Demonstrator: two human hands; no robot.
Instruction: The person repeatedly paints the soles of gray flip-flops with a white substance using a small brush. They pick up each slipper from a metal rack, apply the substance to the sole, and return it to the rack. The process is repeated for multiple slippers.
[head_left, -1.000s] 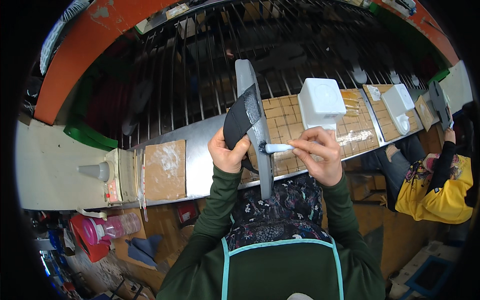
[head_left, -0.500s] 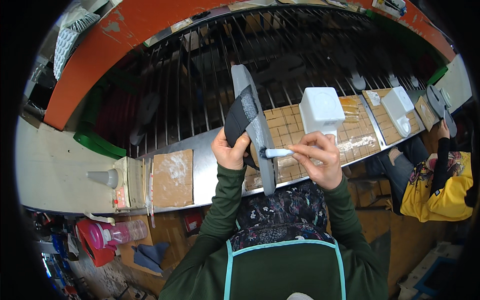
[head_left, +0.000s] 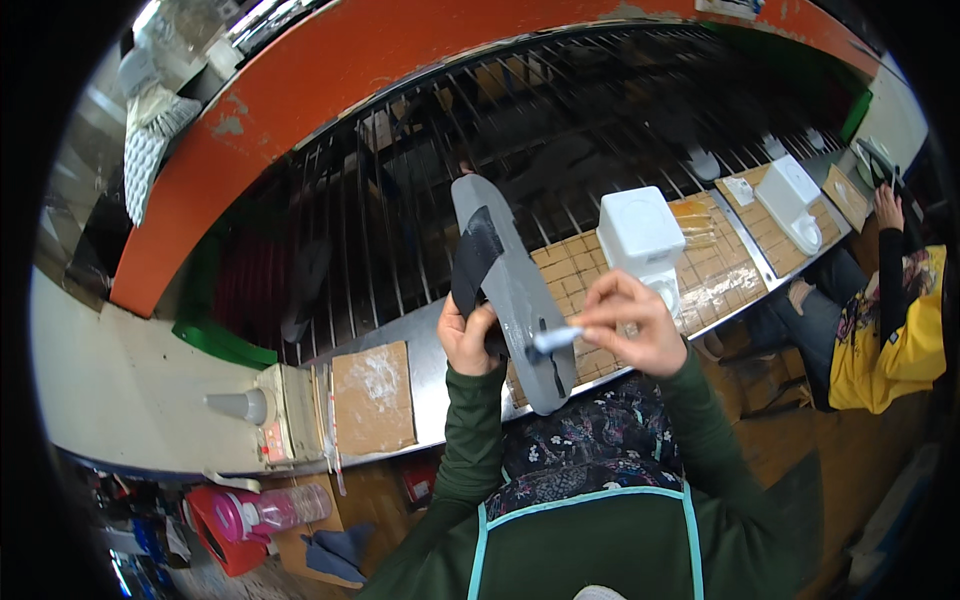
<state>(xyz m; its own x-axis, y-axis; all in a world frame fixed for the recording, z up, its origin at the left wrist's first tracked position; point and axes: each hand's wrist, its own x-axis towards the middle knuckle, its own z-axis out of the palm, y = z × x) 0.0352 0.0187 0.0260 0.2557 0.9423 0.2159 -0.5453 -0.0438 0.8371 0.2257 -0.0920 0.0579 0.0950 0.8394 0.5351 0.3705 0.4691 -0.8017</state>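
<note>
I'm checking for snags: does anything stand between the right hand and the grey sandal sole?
Only the pale brush that the right hand holds spans the gap, its dark tip at the grey sandal sole; blur hides whether they touch. The white container stands beyond the hand, out of the way. Nothing else visible intervenes.

Just one head-worn fisheye here, looking down from above and behind the fingers (head_left: 607, 315), pretty close, super wide, surface (head_left: 427, 385) stretching out either side of them
</note>
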